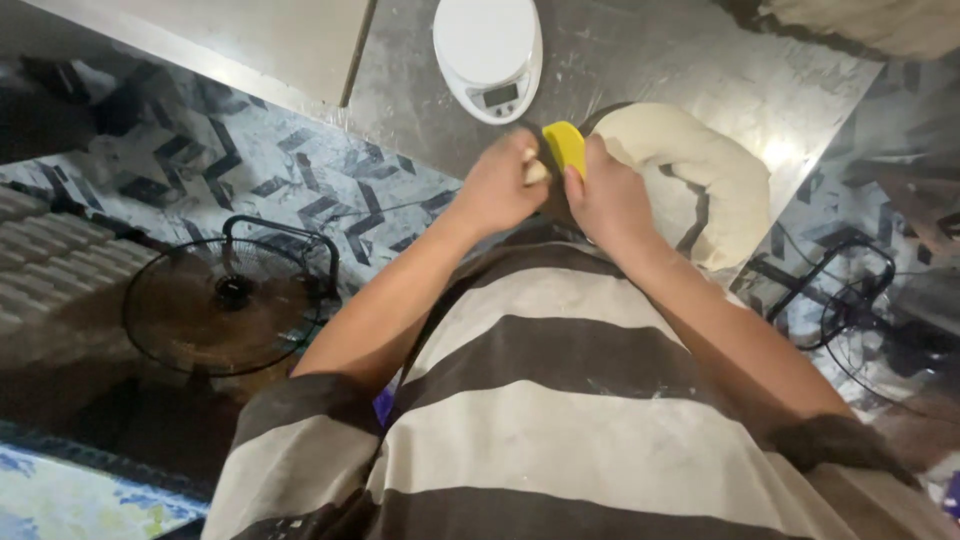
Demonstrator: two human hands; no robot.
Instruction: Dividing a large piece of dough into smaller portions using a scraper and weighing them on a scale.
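Observation:
A long, thick roll of pale dough (700, 175) lies curved on the steel table (640, 60). My right hand (608, 200) grips a yellow plastic dough scraper (566, 146) at the near end of the roll. My left hand (500, 185) is closed around a small piece of dough (535, 171) right beside the scraper. Both hands meet at the table's near edge, just below a white digital kitchen scale (488, 55).
A black floor fan (225, 305) stands on the patterned floor at the left, and another black wire frame (850, 290) shows at the right. A second mass of dough (880, 25) sits at the table's far right corner. My striped shirt fills the foreground.

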